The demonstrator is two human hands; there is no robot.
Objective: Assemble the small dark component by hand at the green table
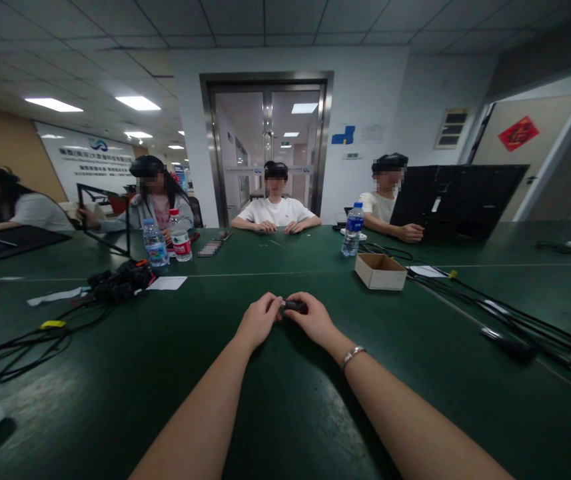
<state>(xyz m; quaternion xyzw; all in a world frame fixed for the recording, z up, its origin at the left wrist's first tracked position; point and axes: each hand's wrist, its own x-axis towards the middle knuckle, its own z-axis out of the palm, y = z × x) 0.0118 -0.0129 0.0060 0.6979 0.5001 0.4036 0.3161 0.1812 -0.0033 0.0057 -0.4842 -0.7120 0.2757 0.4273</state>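
My left hand and my right hand meet over the dark green table, just in front of me. Both pinch a small dark object held between their fingertips; it is too small to name. My right wrist wears a thin silver bracelet. Both forearms reach out from the bottom edge of the view.
A small open cardboard box sits ahead to the right. Water bottles, a black device with cables, paper slips and cords lie around. Several people sit across the table; a black monitor stands right.
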